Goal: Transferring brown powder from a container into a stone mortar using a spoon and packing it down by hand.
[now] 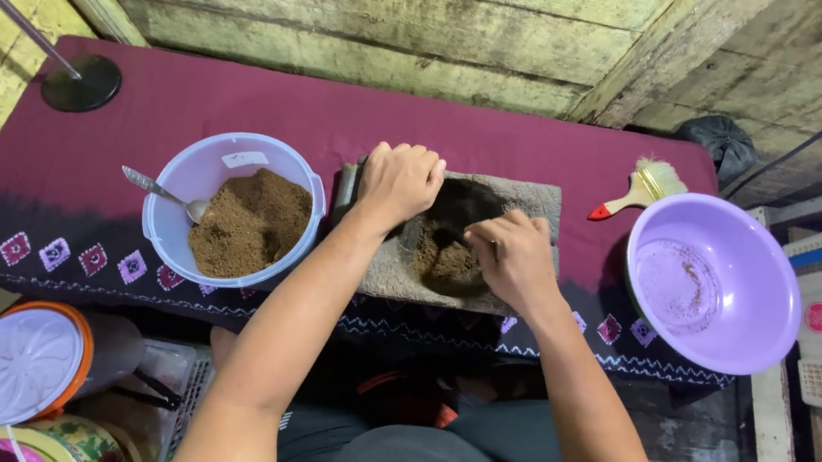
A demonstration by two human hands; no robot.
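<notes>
A grey stone grinding slab [534, 201] lies on a maroon cloth-covered table [243, 94], with dark brown powder [443, 259] in its hollow. My left hand [399, 182] is closed over the slab's far left rim. My right hand [511, 256] rests in the hollow, fingers curled down onto the powder; whatever it may hold is hidden. Left of the slab stands a pale blue plastic bucket [198, 170] holding brown powder [251, 221] and a metal spoon [162, 191].
A purple plastic basin [717, 286] sits at the table's right end, with a small red-handled brush [636, 190] behind it. A black round stand base [82, 82] is at the far left. White-lidded containers [14, 366] sit on the floor below left. Wooden walls close in behind.
</notes>
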